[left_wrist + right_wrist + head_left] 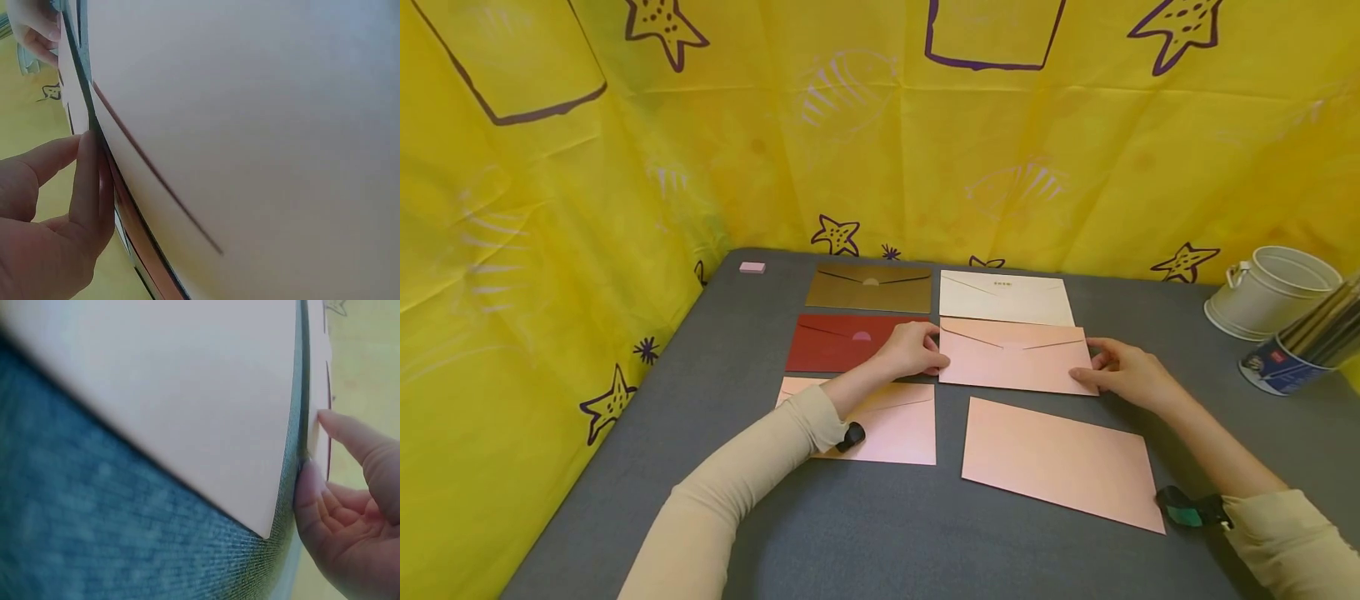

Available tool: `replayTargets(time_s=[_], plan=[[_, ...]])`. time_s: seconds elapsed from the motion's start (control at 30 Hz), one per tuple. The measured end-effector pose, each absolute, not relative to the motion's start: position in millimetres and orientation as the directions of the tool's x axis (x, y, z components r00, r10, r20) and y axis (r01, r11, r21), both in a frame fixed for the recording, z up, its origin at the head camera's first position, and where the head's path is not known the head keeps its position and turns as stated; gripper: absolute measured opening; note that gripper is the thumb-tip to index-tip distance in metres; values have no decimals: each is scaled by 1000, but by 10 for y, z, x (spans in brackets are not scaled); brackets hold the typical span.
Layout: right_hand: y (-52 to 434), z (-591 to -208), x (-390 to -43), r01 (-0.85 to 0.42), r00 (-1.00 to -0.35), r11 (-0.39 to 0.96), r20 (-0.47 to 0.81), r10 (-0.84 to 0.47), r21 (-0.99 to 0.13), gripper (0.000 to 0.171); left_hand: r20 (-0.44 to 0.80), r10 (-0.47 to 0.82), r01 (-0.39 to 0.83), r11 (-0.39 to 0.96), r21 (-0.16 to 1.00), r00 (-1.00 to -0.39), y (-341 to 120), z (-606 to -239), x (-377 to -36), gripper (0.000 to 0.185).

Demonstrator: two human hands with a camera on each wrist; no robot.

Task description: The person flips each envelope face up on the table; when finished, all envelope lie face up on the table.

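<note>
A pink envelope [1015,357] lies flap up in the middle of a grey table [865,533]. My left hand [942,354] pinches its left edge, seen close in the left wrist view with the fingertips [90,162] pressed together on the paper rim. My right hand [1086,371] pinches the right edge, thumb [309,481] low and index finger above. Around it lie a dark red envelope [838,342], a gold envelope [868,287], a cream envelope [1006,297], and two more pink envelopes, one near left [891,425] and one near right [1060,462].
A white metal bucket [1273,287] and a cup of pens [1292,354] stand at the table's right edge. A small pink eraser [752,267] sits at the back left corner. Yellow printed cloth [550,250] walls the table at the back and left.
</note>
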State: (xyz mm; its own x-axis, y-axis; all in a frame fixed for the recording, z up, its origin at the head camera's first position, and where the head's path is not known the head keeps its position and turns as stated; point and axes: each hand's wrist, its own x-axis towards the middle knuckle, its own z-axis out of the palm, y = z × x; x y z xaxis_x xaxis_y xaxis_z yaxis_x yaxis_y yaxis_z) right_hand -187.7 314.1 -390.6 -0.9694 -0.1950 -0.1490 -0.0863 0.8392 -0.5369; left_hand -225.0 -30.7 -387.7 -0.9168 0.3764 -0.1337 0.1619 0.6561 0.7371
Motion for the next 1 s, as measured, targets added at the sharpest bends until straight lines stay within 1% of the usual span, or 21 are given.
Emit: replayTargets(time_s=[0.13,0.27,0.33,0.8,1.0], plan=[[3132,-3915,-1885,-94,-973,854,-136,-189,-511,80,-102,388,216,693,688,-916,-281,-3885,-2252,38],[3112,-3919,-1882,-101,-975,863,-123,-185,-495,81,-81,396,245,702,669,-914,-262,-3889,-2253,23],[3101,-3920,-1875,-106,-976,868,-116,-184,-485,81,-77,401,253,704,664,-913,-257,-3889,-2254,19],[3062,-3903,-1834,-167,-969,878,-91,-231,-449,66,-77,409,261,706,659,-909,-224,-3897,-2264,21],[3072,-3902,-1847,-193,-963,879,-89,-256,-436,68,-77,410,276,730,626,-909,-210,-3897,-2272,21]])
